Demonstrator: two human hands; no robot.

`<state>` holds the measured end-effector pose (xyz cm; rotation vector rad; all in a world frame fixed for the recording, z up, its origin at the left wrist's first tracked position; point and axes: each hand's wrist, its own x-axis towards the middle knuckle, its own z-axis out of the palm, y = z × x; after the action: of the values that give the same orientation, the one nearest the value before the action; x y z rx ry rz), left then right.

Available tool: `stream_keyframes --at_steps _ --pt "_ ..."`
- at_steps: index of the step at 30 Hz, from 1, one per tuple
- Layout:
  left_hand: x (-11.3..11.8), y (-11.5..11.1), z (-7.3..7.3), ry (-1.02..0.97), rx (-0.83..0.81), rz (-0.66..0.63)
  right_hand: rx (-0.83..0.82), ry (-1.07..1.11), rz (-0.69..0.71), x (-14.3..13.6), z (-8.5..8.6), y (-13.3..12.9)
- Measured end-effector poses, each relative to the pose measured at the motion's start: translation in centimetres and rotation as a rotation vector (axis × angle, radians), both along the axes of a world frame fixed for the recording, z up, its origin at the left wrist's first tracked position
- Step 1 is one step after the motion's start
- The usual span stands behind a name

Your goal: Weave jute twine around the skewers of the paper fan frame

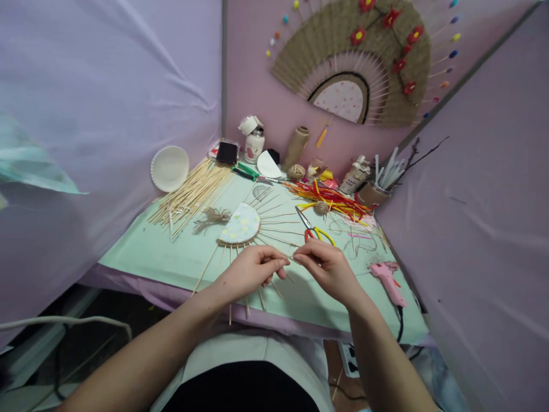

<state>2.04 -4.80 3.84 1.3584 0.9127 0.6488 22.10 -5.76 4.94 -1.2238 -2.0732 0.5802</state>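
Note:
My left hand (257,266) and my right hand (328,268) come close together over the front of the table, fingertips pinched. A thin pale strand (291,259) runs between the fingertips; whether it is twine or a stick end I cannot tell. Behind my left hand lies a half-round patterned panel (241,222) edged in brown, with several thin sticks fanning out from it to the right and front. Scissors (316,232) with red and yellow handles lie just beyond my right hand. A loose bunch of twine (213,217) touches the panel's left side.
Bamboo sticks (193,191) are heaped at back left beside a white bowl (170,169). Red and yellow pipe cleaners (334,199) lie at back right with a twine ball (321,208). A pink glue gun (388,283) rests at right. A finished fan (398,63) hangs behind.

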Motion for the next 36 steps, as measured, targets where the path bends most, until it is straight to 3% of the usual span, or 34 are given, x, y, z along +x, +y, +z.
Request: stream_keyframes --at_steps 6,11,15,21,36 --pt "0.5 -0.4 -0.5 -0.027 -0.035 0.115 0.032 0.056 -0.078 0.1 -0.2 -0.9" --pt "0.9 -0.6 -0.4 -0.034 0.067 0.157 0.036 0.061 -0.062 0.0 -0.2 -1.4" --pt "1.1 -0.6 -0.3 -0.010 0.105 0.164 0.014 0.066 -0.068 0.0 -0.1 -1.6" --pt "1.4 -0.9 -0.3 -0.032 -0.002 0.100 -0.039 0.082 -0.104 -0.1 -0.3 -2.0" --pt "1.7 -1.5 -1.1 -0.044 0.111 0.230 -0.184 0.209 -0.226 -1.1 -1.2 -3.0"
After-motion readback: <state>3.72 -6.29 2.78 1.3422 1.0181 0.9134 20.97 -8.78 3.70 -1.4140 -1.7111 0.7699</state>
